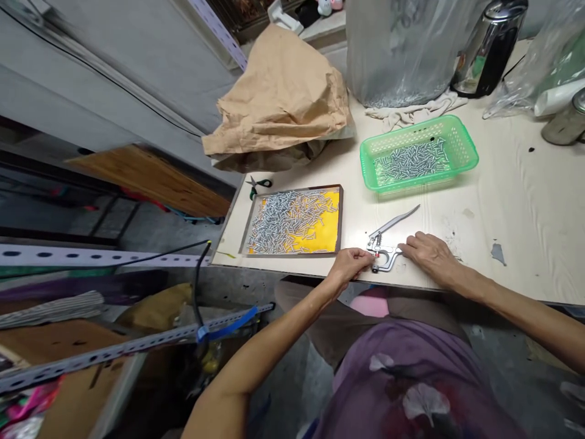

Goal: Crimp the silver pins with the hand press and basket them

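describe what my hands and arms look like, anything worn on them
The left hand and right hand are gloveless, with no watch or bracelet visible; rings are too small to tell. No sleeve shows on the left arm or right forearm. The top is purple with pale leaf-like or floral shapes.

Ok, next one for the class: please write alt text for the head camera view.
A person's left hand and right hand meet a metal hand tool from either side at the edge of a pale table. Nearby, a shallow tray and a green basket hold many small metal pieces.
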Demonstrator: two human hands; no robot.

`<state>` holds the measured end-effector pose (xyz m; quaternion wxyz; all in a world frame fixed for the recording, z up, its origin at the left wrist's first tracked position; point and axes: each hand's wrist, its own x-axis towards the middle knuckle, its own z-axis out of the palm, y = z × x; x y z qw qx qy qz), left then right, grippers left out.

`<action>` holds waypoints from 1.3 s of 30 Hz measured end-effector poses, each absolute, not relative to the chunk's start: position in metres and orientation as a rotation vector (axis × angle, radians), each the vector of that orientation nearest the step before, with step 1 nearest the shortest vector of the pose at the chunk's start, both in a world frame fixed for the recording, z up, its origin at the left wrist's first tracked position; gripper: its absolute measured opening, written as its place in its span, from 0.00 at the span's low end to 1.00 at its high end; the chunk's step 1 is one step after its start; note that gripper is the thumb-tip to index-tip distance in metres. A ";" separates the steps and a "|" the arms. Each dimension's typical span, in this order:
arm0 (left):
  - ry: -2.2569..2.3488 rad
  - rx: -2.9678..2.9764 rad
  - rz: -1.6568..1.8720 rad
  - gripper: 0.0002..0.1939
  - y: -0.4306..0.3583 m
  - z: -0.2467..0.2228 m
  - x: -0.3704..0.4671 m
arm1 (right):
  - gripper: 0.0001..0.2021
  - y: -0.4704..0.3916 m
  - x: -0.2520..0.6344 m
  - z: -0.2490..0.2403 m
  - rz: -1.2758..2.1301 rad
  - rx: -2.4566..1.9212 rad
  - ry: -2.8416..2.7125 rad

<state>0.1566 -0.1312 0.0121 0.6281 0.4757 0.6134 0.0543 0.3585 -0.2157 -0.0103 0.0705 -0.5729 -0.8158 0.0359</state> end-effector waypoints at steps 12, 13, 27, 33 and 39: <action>1.401 1.149 -0.129 0.09 -0.125 0.010 0.162 | 0.12 -0.215 0.358 -0.017 0.090 -1.727 -2.467; 1.386 1.139 -0.167 0.10 -0.123 0.011 0.163 | 0.12 -0.215 0.358 -0.017 0.093 -1.730 -2.469; 1.378 1.092 -0.295 0.12 -0.131 0.013 0.160 | 0.47 -0.182 0.384 -0.011 0.236 -1.698 -2.541; 1.381 1.079 -0.282 0.11 -0.135 0.014 0.158 | 0.46 -0.166 0.381 -0.010 0.216 -1.704 -2.643; 1.387 1.077 -0.260 0.10 -0.137 0.014 0.157 | 0.39 -0.168 0.377 -0.003 0.174 -1.748 -2.694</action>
